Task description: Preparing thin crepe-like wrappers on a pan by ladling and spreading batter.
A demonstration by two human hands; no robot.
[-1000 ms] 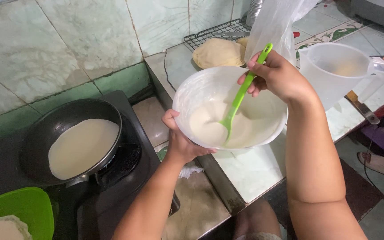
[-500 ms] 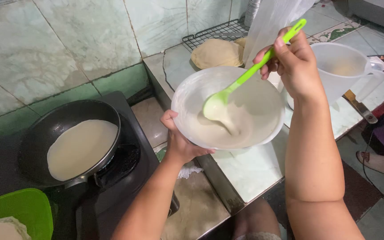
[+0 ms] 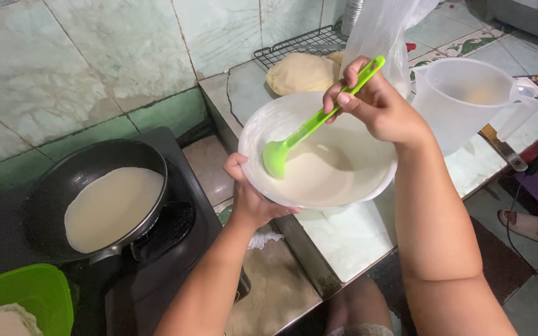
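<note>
My left hand [image 3: 251,198] grips the near rim of a white bowl [image 3: 253,134] that holds pale batter, held up over the counter edge. A green plastic ladle [image 3: 303,132] is pinched in my right hand [image 3: 378,106], its scoop raised at the bowl's left inner side, above the batter. To the left, a black frying pan [image 3: 63,180] sits on a dark stove with a thin round pancake [image 3: 112,207] of batter spread in it.
A clear plastic jug [image 3: 468,99] stands right of the bowl. A stack of cooked flat rounds [image 3: 300,73] lies on a wire rack [image 3: 294,45] at the back, beside a plastic bag [image 3: 381,31]. A green container [image 3: 29,292] sits at lower left. Tiled wall behind.
The ladle has come up out of the batter and swung left, its scoop now at the bowl's left side. The bowl has stayed in my left hand.
</note>
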